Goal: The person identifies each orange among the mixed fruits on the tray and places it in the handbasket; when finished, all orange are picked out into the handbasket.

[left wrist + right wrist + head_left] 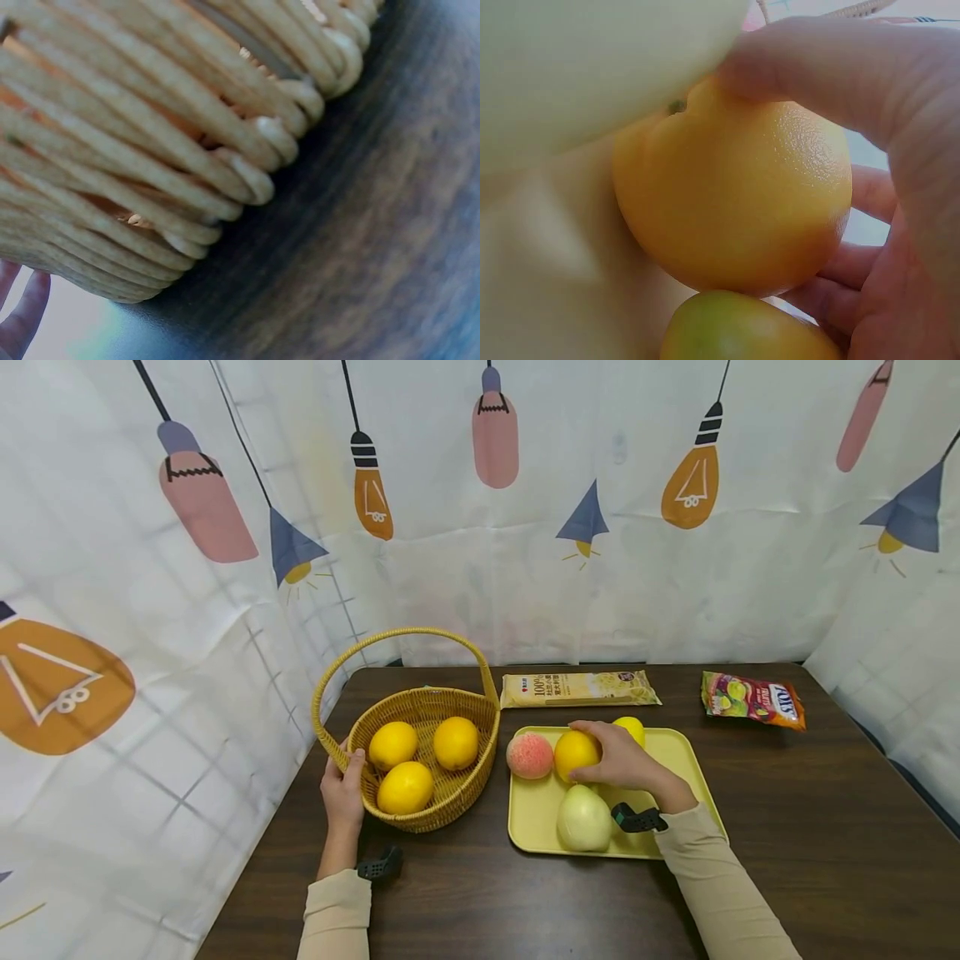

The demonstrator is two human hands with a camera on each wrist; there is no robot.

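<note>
On the left, a yellow woven basket (467, 795) with a tall handle holds three oranges (456, 743). My left hand (345, 792) grips its left rim by the foot of the handle; the left wrist view shows mostly weave and a few fingertips. Over a yellow tray (681, 756), the thumb and fingers of my right hand (626, 758) curl round another orange (735, 187). A pink peach (530, 756) lies left of that orange, and a pale green pear-like fruit (585, 820) in front. Behind the right hand a yellow fruit (632, 729) is partly hidden.
A long cream-yellow food packet (577, 689) lies behind the tray. Farther right is a red and green candy bag (752, 700). The dark wooden table (480, 902) ends at a patterned white curtain (480, 577) at the back and left.
</note>
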